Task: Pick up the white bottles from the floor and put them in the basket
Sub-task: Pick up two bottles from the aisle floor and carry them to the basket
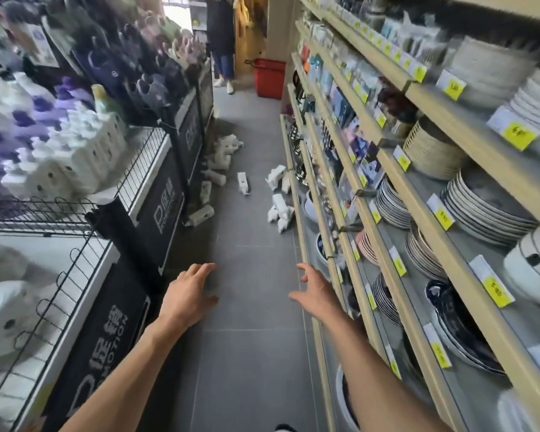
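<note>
Several white bottles lie scattered on the grey floor of a shop aisle ahead of me: one alone in the middle (243,182), a cluster by the right shelf foot (280,211), and more along the left display base (222,155). A red basket (269,78) stands on the floor at the far end of the aisle. My left hand (187,293) and my right hand (314,291) are stretched forward over the floor, fingers spread and relaxed, holding nothing, well short of the bottles.
Left of the aisle, black promotion bins with wire rails (144,163) hold upright white bottles (75,151). On the right, wooden shelves (396,194) carry stacked plates and bowls. A person (222,42) stands at the far end near the basket.
</note>
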